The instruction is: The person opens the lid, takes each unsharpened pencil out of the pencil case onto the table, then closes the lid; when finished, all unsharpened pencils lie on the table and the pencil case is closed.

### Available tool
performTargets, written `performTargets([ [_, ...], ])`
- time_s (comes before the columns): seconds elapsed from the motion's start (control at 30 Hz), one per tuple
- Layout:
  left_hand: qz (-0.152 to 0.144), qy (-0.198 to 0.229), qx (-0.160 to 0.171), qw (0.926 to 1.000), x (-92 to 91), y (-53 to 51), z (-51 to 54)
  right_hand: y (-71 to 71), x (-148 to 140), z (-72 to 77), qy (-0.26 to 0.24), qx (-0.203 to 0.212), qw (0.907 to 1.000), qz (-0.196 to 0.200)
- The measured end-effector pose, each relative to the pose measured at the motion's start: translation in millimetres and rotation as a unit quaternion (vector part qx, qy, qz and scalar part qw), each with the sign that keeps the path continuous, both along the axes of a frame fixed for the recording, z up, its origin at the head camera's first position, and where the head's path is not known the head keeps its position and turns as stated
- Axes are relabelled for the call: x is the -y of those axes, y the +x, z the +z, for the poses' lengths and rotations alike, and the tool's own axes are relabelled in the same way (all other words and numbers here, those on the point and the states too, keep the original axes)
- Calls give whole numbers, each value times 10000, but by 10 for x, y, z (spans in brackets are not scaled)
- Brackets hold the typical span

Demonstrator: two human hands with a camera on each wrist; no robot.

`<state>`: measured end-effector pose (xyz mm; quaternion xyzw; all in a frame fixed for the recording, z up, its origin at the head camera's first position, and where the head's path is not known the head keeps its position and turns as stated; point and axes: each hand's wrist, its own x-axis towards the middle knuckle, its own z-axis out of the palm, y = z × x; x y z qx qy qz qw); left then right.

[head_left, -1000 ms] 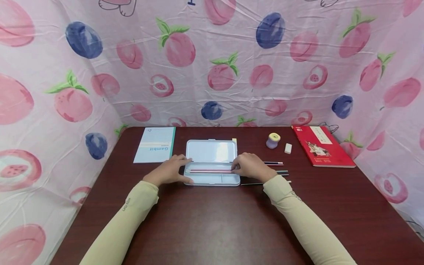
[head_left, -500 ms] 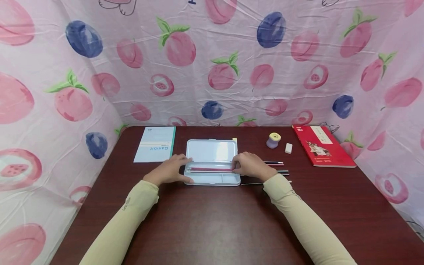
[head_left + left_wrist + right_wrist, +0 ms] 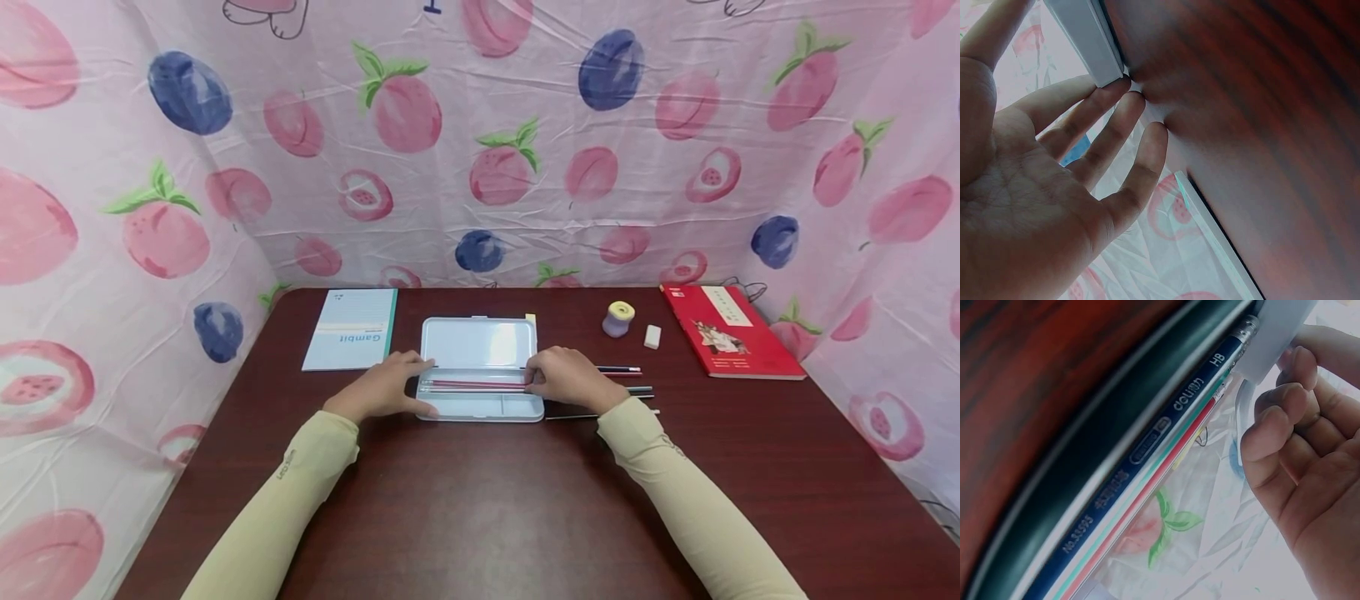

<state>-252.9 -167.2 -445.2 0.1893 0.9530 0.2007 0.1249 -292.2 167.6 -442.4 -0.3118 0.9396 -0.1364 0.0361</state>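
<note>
A white pencil case (image 3: 457, 407) lies with its lid (image 3: 461, 342) up at the middle of the table. Several red and white pencils (image 3: 472, 386) lie lengthwise inside it. My left hand (image 3: 381, 383) rests at the case's left end, thumb and fingers spread around it; the left wrist view shows straight fingers (image 3: 1113, 134) touching its corner. At the right end, my right hand (image 3: 566, 375) has curled fingers over the pencils and pinches them; its fingertips are partly hidden. More pencils, one a dark blue pencil (image 3: 1147, 444), lie on the table by the right hand.
A light blue notebook (image 3: 351, 327) lies at the back left. Behind the right hand are a yellow and purple item (image 3: 618, 319), a white eraser (image 3: 652, 337) and a red book (image 3: 731, 333). Dark wooden table (image 3: 480, 508) extends in front; patterned cloth hangs behind.
The red and white pencils inside the case have shifted slightly and lie closer together at the right hand. The left hand and the case have stayed in place.
</note>
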Motion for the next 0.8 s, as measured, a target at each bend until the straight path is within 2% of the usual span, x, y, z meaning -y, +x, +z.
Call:
performTargets([
  [0.33, 21, -5, 27, 10000, 0, 2, -1, 70, -53, 25, -261, -325, 9990, 129],
  [0.57, 38, -41, 6, 10000, -5, 4, -4, 101, -195, -5, -919, -196, 9956, 6],
  [0.8, 22, -57, -38, 10000, 0, -9, -21, 159, -372, 7, -1157, -153, 9932, -10],
])
